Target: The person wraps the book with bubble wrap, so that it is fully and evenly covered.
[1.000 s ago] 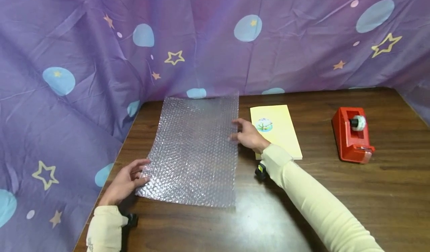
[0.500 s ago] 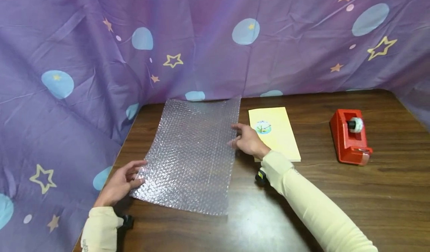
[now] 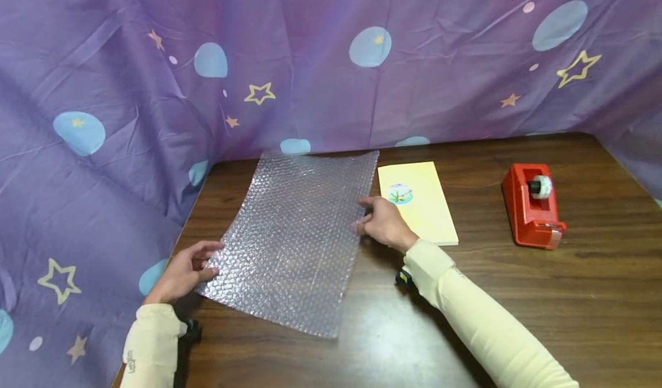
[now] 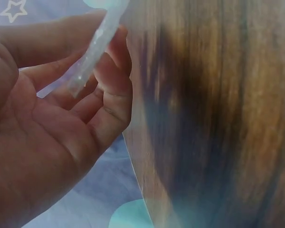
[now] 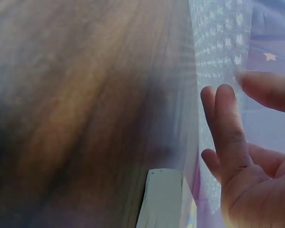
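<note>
A clear sheet of bubble wrap (image 3: 289,233) is held slightly slanted over the table in the head view, its far end by the curtain. At its near left edge, my left hand (image 3: 181,273) pinches it between thumb and fingers. The left wrist view shows the sheet's edge (image 4: 97,47) running between that thumb and the bent fingers. Halfway along the right edge, my right hand (image 3: 385,221) holds the sheet between thumb and fingertips. In the right wrist view, the bubble wrap (image 5: 223,38) passes behind the fingers (image 5: 225,114).
A pale yellow book (image 3: 429,204) with a round picture lies just right of the sheet, partly covered by my right hand and sleeve. Farther right stands a red tape dispenser (image 3: 532,207). A purple curtain (image 3: 320,60) hangs behind the wooden table (image 3: 517,313) and along its left side.
The bubble wrap has turned clockwise: its near end has swung left and its far end right. My left hand has shifted left with it, and the right hand has come slightly nearer.
</note>
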`<control>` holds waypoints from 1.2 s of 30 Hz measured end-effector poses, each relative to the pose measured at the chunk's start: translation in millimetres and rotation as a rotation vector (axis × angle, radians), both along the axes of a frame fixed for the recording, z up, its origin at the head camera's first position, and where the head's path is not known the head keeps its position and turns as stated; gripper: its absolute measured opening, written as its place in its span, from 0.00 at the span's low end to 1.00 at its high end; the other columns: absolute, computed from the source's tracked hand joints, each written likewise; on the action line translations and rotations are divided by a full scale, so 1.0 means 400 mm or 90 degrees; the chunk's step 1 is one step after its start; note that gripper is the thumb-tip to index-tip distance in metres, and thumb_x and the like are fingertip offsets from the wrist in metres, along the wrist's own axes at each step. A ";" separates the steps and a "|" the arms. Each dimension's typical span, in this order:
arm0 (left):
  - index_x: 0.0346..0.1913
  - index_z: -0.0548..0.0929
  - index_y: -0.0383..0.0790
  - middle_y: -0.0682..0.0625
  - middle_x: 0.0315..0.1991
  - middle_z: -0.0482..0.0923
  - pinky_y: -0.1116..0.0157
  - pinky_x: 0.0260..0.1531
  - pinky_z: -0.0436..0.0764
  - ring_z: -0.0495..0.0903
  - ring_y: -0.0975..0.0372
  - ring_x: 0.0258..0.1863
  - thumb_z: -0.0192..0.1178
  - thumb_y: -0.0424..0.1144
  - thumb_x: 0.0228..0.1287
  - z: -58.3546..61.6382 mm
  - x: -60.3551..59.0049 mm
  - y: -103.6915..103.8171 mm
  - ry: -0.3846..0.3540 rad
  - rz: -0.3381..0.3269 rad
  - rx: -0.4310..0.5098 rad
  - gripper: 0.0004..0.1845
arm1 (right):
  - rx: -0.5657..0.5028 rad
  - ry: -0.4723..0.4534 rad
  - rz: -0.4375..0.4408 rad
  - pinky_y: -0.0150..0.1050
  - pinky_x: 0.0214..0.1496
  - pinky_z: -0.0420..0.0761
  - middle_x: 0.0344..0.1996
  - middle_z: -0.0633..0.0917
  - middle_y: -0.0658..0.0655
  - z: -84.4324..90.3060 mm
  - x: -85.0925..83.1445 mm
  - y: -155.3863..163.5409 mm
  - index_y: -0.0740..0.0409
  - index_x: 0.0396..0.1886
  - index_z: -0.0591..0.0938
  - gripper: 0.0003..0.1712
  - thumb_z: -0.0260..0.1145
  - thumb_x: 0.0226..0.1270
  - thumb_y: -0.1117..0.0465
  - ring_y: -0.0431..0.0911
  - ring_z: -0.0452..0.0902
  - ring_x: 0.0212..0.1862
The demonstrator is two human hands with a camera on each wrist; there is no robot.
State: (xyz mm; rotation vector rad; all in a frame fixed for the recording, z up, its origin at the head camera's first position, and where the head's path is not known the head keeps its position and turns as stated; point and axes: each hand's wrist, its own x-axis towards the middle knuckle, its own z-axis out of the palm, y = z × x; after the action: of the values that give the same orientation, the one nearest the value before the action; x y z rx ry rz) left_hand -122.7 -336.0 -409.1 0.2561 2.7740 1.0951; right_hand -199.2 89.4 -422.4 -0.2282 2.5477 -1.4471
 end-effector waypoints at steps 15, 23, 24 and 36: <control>0.61 0.76 0.29 0.33 0.49 0.82 0.72 0.35 0.78 0.80 0.64 0.39 0.65 0.24 0.59 -0.010 -0.010 0.001 -0.013 0.026 -0.030 0.26 | 0.034 0.037 0.002 0.38 0.41 0.85 0.31 0.91 0.62 -0.018 0.016 0.009 0.71 0.65 0.74 0.39 0.72 0.49 0.69 0.47 0.89 0.33; 0.61 0.77 0.31 0.32 0.50 0.82 0.68 0.39 0.80 0.84 0.48 0.46 0.67 0.27 0.58 -0.017 -0.015 0.008 -0.002 0.040 -0.082 0.25 | 0.047 0.046 -0.023 0.36 0.37 0.85 0.24 0.90 0.61 -0.030 0.032 0.005 0.74 0.63 0.75 0.39 0.70 0.45 0.72 0.40 0.84 0.21; 0.61 0.78 0.31 0.32 0.50 0.82 0.67 0.39 0.80 0.84 0.48 0.46 0.67 0.27 0.58 -0.018 -0.014 0.009 0.001 0.044 -0.087 0.25 | 0.047 0.047 -0.023 0.37 0.37 0.85 0.24 0.90 0.61 -0.032 0.031 0.005 0.74 0.63 0.75 0.39 0.70 0.44 0.72 0.40 0.84 0.20; 0.58 0.80 0.32 0.35 0.47 0.84 0.60 0.41 0.81 0.85 0.48 0.44 0.66 0.24 0.58 -0.019 -0.014 0.033 0.026 0.079 -0.118 0.22 | 0.051 0.049 -0.005 0.46 0.49 0.85 0.23 0.89 0.59 -0.045 0.019 0.010 0.75 0.63 0.74 0.40 0.73 0.45 0.71 0.40 0.84 0.21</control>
State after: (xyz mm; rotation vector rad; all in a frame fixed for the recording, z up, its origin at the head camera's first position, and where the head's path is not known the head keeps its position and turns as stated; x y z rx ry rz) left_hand -128.1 -322.8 -416.6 0.0857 2.9379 0.8572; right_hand -191.4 93.2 -440.5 -0.2665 2.6642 -1.3619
